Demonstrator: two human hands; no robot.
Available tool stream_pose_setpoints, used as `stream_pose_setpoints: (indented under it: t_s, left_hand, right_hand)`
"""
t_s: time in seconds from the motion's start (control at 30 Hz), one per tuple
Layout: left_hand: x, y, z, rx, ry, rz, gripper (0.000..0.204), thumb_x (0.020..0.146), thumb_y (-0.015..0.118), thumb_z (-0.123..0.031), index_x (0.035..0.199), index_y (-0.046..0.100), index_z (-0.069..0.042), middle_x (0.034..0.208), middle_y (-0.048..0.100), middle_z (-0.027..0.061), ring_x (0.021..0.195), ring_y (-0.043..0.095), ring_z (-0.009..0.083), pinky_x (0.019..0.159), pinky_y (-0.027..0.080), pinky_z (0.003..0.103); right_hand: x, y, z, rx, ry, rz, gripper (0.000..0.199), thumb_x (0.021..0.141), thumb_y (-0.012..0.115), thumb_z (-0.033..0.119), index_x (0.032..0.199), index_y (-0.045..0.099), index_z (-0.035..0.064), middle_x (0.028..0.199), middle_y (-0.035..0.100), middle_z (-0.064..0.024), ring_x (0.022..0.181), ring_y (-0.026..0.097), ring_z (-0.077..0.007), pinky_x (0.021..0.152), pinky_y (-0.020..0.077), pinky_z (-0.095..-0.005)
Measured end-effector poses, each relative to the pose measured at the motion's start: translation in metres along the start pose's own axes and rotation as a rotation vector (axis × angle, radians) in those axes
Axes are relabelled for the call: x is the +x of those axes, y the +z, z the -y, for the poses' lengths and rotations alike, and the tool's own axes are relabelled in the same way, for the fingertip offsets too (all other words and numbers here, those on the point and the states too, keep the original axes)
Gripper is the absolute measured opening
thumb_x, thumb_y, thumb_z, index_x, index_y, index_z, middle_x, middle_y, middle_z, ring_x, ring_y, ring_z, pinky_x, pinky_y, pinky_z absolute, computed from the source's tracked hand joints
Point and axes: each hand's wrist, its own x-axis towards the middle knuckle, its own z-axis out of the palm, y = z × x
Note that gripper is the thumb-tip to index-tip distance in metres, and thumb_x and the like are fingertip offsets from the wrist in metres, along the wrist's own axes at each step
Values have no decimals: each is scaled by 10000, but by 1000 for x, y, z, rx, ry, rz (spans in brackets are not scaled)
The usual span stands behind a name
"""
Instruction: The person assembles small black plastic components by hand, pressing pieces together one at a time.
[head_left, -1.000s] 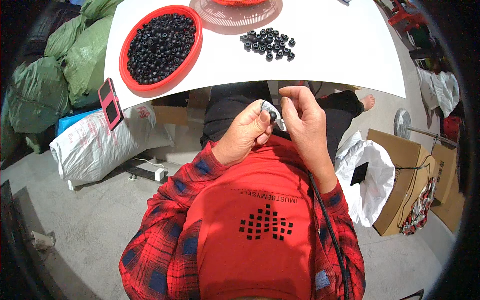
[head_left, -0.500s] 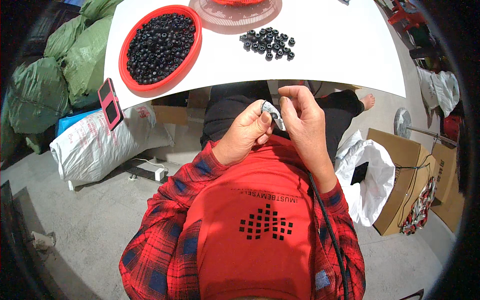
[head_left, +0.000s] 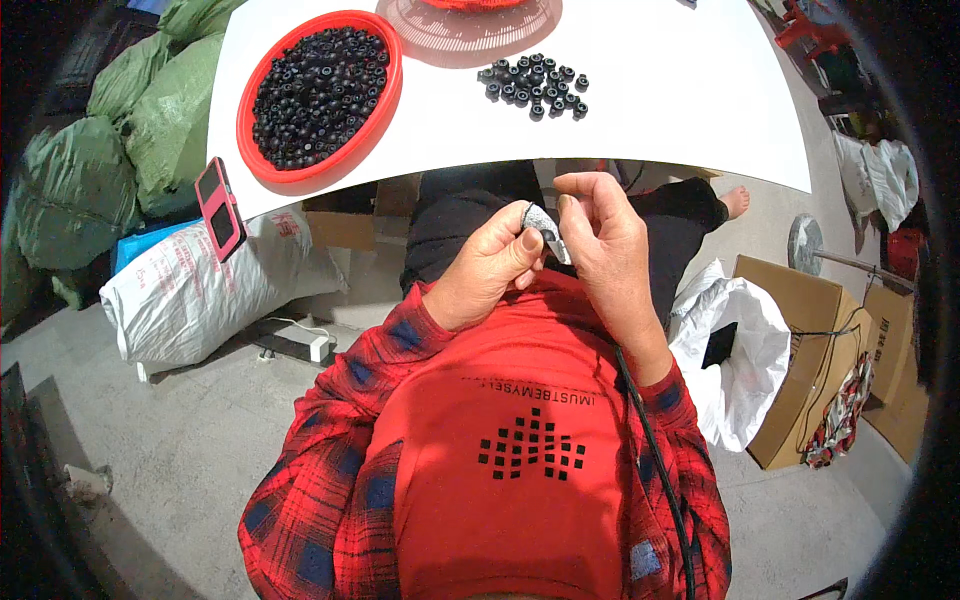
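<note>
Grey-white piece (head_left: 541, 218) juts from the fingers (head_left: 507, 221) of the left hand (head_left: 484, 262).

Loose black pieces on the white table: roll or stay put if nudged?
The loose black pieces look round-sided, so any lying on their sides may roll. Those with ring-like ends facing up would probably slide instead. Small size suggests low weight.

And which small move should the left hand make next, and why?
Perhaps the left hand could ease its thumb slightly aside: from this view the thumb overlaps the small grey piece, and whatever it covers cannot be seen.
</note>
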Motion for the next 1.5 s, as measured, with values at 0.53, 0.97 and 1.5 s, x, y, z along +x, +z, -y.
stream_pose_setpoints:
  t_s: [0.53,0.97,1.5]
  left_hand:
    - [-7,-2,3,-11,-92,109,238,964,516,-337,977,509,-99,755,487,-34,572,400,23,513,331,146]
    - [2,-8,3,-360,-65,128,257,947,519,-318,981,502,-65,736,492,-2,544,411,44,481,331,169]
    - [5,-6,3,-415,-50,108,281,937,537,-341,983,504,-65,720,497,-29,487,400,38,448,299,191]
  right_hand:
    - [16,-5,-25,55,-14,-285,124,904,552,74,985,601,-5,662,512,20,581,448,-43,517,396,-219]
    - [6,-14,-12,347,183,76,135,935,513,87,976,606,-1,754,523,49,668,446,-20,588,372,-179]
    - [-1,-11,-1,332,201,265,151,953,511,126,983,597,6,779,575,13,690,511,-40,604,426,-189]
